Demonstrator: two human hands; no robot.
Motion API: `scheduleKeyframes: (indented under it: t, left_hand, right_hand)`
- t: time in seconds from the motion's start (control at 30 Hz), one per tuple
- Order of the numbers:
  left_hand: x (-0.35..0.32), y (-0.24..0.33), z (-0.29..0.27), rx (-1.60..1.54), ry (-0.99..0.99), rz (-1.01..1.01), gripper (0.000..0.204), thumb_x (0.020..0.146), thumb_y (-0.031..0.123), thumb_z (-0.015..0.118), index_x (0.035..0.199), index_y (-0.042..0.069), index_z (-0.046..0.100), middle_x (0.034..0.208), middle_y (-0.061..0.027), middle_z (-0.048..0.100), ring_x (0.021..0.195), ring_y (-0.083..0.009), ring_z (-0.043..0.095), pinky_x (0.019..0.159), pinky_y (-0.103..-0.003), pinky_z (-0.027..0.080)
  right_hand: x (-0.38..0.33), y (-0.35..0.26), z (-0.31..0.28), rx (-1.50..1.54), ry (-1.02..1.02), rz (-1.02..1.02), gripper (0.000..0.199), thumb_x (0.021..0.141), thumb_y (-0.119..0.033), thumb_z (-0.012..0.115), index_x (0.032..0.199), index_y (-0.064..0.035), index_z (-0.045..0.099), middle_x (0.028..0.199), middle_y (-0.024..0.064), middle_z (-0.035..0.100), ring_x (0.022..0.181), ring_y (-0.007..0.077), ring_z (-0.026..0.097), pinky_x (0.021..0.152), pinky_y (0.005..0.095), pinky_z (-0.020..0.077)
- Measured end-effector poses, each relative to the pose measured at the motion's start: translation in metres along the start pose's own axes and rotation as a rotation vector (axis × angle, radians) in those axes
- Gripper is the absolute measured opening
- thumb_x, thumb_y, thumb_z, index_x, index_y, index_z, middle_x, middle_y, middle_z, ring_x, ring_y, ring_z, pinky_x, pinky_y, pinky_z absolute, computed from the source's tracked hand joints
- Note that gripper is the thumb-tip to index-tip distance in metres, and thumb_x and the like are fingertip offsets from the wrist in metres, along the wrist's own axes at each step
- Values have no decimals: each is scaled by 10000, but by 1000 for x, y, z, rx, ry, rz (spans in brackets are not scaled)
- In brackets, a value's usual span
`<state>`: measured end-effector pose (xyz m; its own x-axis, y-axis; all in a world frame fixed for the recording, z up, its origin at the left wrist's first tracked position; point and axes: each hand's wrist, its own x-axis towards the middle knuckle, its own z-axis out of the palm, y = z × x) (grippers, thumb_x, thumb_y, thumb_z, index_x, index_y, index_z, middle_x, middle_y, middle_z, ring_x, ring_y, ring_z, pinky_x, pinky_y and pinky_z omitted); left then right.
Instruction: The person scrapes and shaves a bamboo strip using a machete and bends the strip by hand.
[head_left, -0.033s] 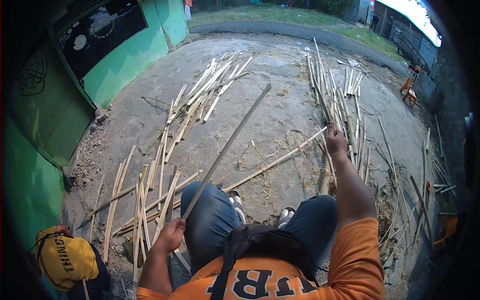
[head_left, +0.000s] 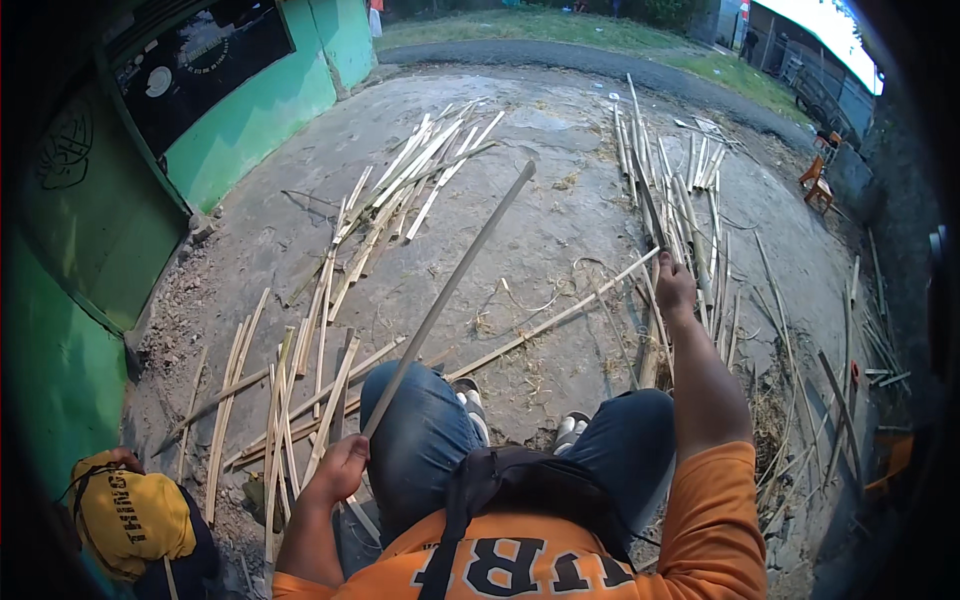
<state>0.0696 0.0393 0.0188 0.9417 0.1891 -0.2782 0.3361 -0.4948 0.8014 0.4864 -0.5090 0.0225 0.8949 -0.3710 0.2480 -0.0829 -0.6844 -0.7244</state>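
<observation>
My left hand (head_left: 344, 468) is closed around the lower end of a long bamboo strip (head_left: 450, 290). The strip slants up and away to the right, past my left knee, with its far tip raised in front of me. In my right hand (head_left: 675, 287), held out at arm's length, is a machete (head_left: 645, 196) with a long dark blade pointing away from me. The fist hides its handle. A pale bamboo strip (head_left: 555, 325) runs from near my feet to beside my right hand; whether it touches the hand I cannot tell.
Split bamboo strips lie in a left pile (head_left: 425, 170) and a right pile (head_left: 690, 215) on the concrete ground (head_left: 540, 225). More strips (head_left: 285, 430) lie by my left knee. A yellow-and-dark bundle (head_left: 135, 520) is at lower left, below a green wall (head_left: 245, 140). An orange chair (head_left: 818, 185) stands at far right.
The bamboo strip's raised tip has shifted slightly left. My right hand and the machete have barely moved.
</observation>
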Motion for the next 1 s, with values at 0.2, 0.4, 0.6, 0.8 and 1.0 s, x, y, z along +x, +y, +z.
scheduleKeyframes:
  t: [0.2,0.4,0.6,0.8,1.0]
  left_hand:
    - [6,36,-12,-501,-257,-183,623,1039,722,417,919,118,512,639,50,321,521,-82,273,500,-261,233]
    - [19,80,-12,-535,-435,-129,681,1005,794,360,941,130,492,647,55,339,522,-75,312,503,-252,257]
    - [33,111,-6,-547,-439,-76,694,1001,806,341,951,131,494,657,55,359,536,-69,325,510,-246,269]
    - [66,166,-53,-435,-122,220,666,1014,780,382,941,127,490,660,66,351,530,-58,309,496,-244,260]
    - [99,261,-155,-371,593,786,679,1025,774,363,969,109,487,674,53,327,539,-73,317,510,-260,295]
  right_hand:
    - [-52,-28,-3,515,-167,236,542,1039,-543,619,963,-8,663,699,71,616,539,182,605,508,360,466]
    - [-99,-117,-9,1114,-425,236,317,1056,-378,667,913,-126,536,647,-36,489,479,78,472,450,265,405]
    - [-140,-167,10,1374,-463,147,361,1022,-401,727,982,-119,505,708,-31,516,532,74,509,523,272,487]
    - [-154,-137,27,1260,-456,62,332,1021,-371,735,992,-111,530,691,-32,533,545,78,554,515,264,476]
    - [-164,-144,24,1233,-380,38,314,1029,-342,728,1021,-90,540,685,-22,547,555,85,567,521,267,471]
